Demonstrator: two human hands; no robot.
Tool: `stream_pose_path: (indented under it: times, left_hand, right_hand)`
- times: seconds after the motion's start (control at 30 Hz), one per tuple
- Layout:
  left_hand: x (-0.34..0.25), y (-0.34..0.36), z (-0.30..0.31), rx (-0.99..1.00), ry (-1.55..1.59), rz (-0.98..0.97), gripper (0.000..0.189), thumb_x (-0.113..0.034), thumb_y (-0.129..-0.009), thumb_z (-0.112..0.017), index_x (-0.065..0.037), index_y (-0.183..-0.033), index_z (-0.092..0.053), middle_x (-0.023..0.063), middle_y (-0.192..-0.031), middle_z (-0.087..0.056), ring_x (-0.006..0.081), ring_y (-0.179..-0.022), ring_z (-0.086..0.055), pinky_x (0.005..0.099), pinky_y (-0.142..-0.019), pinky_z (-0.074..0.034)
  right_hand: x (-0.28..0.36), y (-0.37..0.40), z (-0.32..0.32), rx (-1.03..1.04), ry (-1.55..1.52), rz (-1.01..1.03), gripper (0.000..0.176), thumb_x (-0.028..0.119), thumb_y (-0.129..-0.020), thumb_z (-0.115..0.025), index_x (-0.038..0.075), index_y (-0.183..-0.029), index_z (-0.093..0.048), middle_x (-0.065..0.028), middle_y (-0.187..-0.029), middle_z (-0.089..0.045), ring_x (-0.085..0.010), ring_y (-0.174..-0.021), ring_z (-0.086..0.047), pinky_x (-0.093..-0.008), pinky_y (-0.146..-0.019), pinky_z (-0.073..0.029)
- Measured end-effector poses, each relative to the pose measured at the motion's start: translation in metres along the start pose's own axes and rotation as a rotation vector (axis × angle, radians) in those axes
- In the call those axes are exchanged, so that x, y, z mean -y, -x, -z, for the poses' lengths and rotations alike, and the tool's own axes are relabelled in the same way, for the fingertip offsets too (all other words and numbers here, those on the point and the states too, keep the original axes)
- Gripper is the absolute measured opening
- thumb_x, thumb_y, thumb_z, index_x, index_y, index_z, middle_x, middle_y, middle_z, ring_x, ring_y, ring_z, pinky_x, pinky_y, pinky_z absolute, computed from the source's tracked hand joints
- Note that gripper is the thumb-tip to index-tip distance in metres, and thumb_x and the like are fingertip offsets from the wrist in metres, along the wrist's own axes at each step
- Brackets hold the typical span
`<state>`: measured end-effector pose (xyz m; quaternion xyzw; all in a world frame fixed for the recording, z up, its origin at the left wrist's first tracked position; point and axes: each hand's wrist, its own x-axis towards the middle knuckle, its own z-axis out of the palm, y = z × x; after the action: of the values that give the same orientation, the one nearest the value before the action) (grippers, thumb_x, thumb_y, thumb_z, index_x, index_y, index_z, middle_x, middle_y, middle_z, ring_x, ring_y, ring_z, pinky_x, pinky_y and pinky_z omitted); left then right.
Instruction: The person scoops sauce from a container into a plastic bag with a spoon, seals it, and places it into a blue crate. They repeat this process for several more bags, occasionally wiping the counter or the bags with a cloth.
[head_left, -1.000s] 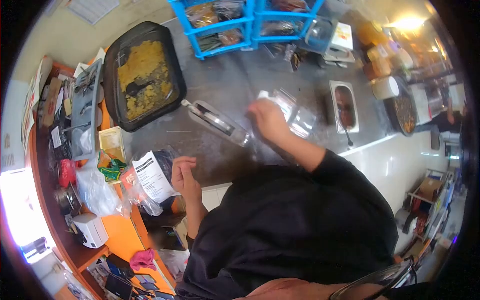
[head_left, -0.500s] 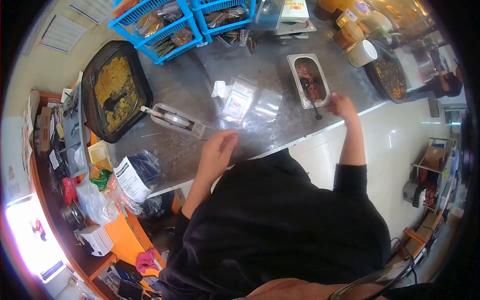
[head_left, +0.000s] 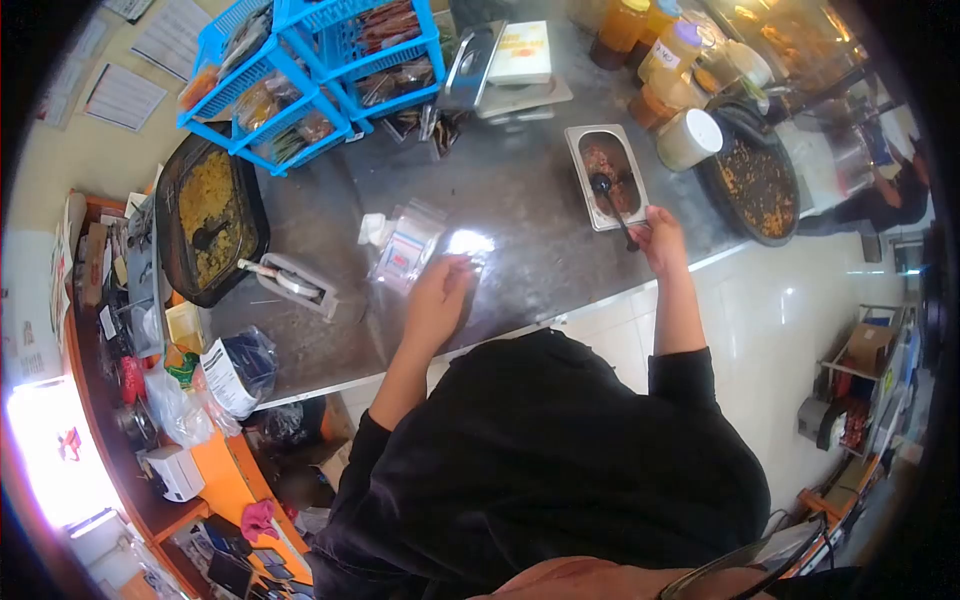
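My left hand (head_left: pixel 437 300) is over the metal table (head_left: pixel 330 360), its fingers curled at a small clear bag (head_left: pixel 470 258); whether it grips the bag is unclear. Just beyond it lies a stack of clear bags (head_left: pixel 408 250) with a white crumpled piece (head_left: pixel 375 229). My right hand (head_left: pixel 660 243) is at the near right corner of a steel container (head_left: pixel 608 180) of reddish food, its fingers bent by the handle of a black spoon (head_left: pixel 615 205). The spoon rests in the container, handle over the rim. What the right fingertips hold is too small to tell.
A bag sealer (head_left: pixel 293 285) and a black tray (head_left: pixel 250 225) of yellow food are at left. Blue baskets (head_left: pixel 335 125) stand behind. Jars (head_left: pixel 690 139) and a dark round pan (head_left: pixel 750 190) are at right. Another person (head_left: pixel 895 205) is at far right.
My left hand has moved onto the small clear bag. My right hand has come in to the container's near corner and the spoon handle. The whole view has shifted.
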<state>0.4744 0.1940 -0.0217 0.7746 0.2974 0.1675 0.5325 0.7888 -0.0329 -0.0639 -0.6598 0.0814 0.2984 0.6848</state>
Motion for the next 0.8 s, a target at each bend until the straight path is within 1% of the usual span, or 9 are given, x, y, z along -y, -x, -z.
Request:
stream_pose_path:
  times: [0.17,0.27,0.37,0.4,0.43,0.5,0.53,0.6,0.8]
  left_hand:
    - [-0.002,0.0,-0.033,-0.063,0.019,0.11,0.025,-0.015,-0.091,-0.059,-0.004,-0.113,-0.061,0.0125,-0.108,-0.064,0.0224,-0.1,-0.061,0.0322,-0.087,-0.047]
    - [-0.005,0.004,-0.046,-0.149,-0.011,0.129,0.025,-0.014,-0.091,-0.059,-0.004,-0.113,-0.062,0.0119,-0.109,-0.064,0.0218,-0.099,-0.062,0.0316,-0.086,-0.047]
    - [-0.006,0.012,-0.059,-0.263,0.04,0.137,0.024,-0.011,-0.091,-0.06,-0.002,-0.113,-0.062,0.0114,-0.109,-0.064,0.0196,-0.096,-0.063,0.0299,-0.084,-0.048]
    - [-0.008,0.017,-0.063,-0.298,0.074,0.15,0.023,-0.01,-0.091,-0.06,-0.002,-0.113,-0.062,0.0114,-0.108,-0.064,0.0187,-0.094,-0.063,0.0294,-0.083,-0.049]
    - [-0.011,0.02,-0.067,-0.332,0.108,0.164,0.023,-0.009,-0.091,-0.06,-0.002,-0.113,-0.061,0.0114,-0.108,-0.064,0.0179,-0.093,-0.064,0.0289,-0.082,-0.049]
    - [-0.012,0.026,-0.074,-0.373,0.149,0.135,0.023,-0.007,-0.091,-0.059,-0.002,-0.113,-0.061,0.0115,-0.107,-0.064,0.0167,-0.092,-0.064,0.028,-0.081,-0.049]
    - [-0.014,0.029,-0.077,-0.39,0.166,0.117,0.023,-0.007,-0.091,-0.059,-0.002,-0.113,-0.061,0.0115,-0.106,-0.064,0.0161,-0.091,-0.064,0.0276,-0.08,-0.049]
    - [-0.024,0.03,-0.077,-0.389,0.133,0.127,0.022,-0.006,-0.091,-0.059,-0.002,-0.113,-0.061,0.0114,-0.104,-0.064,0.0161,-0.09,-0.064,0.0277,-0.08,-0.049]
    - [-0.047,0.038,-0.073,-0.485,0.056,0.142,0.021,-0.004,-0.091,-0.059,-0.001,-0.111,-0.062,0.0108,-0.101,-0.065,0.0148,-0.088,-0.062,0.0269,-0.079,-0.049]
  right_hand:
    - [0.045,-0.088,-0.024,0.048,0.038,0.052,0.023,0.022,-0.099,-0.048,0.003,-0.111,-0.053,-0.011,-0.091,-0.062,-0.018,-0.07,-0.064,-0.0311,-0.062,-0.056]
    - [0.074,-0.128,-0.052,0.056,0.236,0.096,0.022,0.02,-0.097,-0.051,0.003,-0.111,-0.055,-0.0133,-0.09,-0.062,-0.0249,-0.078,-0.065,-0.0358,-0.068,-0.055]
    - [0.1,-0.117,-0.083,-0.414,0.991,1.075,0.021,0.019,-0.093,-0.055,0.004,-0.107,-0.059,-0.0168,-0.09,-0.062,-0.0342,-0.087,-0.062,-0.0416,-0.075,-0.051]
    - [0.122,-0.087,-0.102,-0.379,0.935,1.183,0.018,0.018,-0.088,-0.059,0.005,-0.1,-0.063,-0.0174,-0.091,-0.061,-0.0398,-0.093,-0.058,-0.0453,-0.079,-0.047]
    - [0.127,-0.078,-0.121,-0.221,0.824,1.334,0.015,0.018,-0.088,-0.059,0.006,-0.094,-0.065,-0.0144,-0.091,-0.062,-0.0369,-0.089,-0.06,-0.0451,-0.076,-0.048]
    - [0.118,-0.054,-0.168,0.062,0.718,1.237,0.022,0.026,-0.091,-0.055,0.007,-0.09,-0.066,-0.0147,-0.088,-0.065,-0.0347,-0.085,-0.063,-0.0444,-0.075,-0.049]
    - [0.118,-0.049,-0.191,0.19,0.926,1.09,0.035,0.037,-0.092,-0.052,0.006,-0.092,-0.068,-0.0176,-0.087,-0.067,-0.0363,-0.085,-0.065,-0.0445,-0.075,-0.051]
    - [0.118,-0.042,-0.237,0.265,1.212,0.789,0.047,0.046,-0.091,-0.051,0.003,-0.095,-0.069,-0.0205,-0.087,-0.068,-0.0374,-0.086,-0.066,-0.0448,-0.076,-0.051]
    - [0.103,-0.058,-0.285,0.255,1.093,0.67,0.045,0.046,-0.085,-0.056,0.003,-0.089,-0.071,-0.0203,-0.092,-0.068,-0.0371,-0.091,-0.065,-0.0452,-0.08,-0.051]
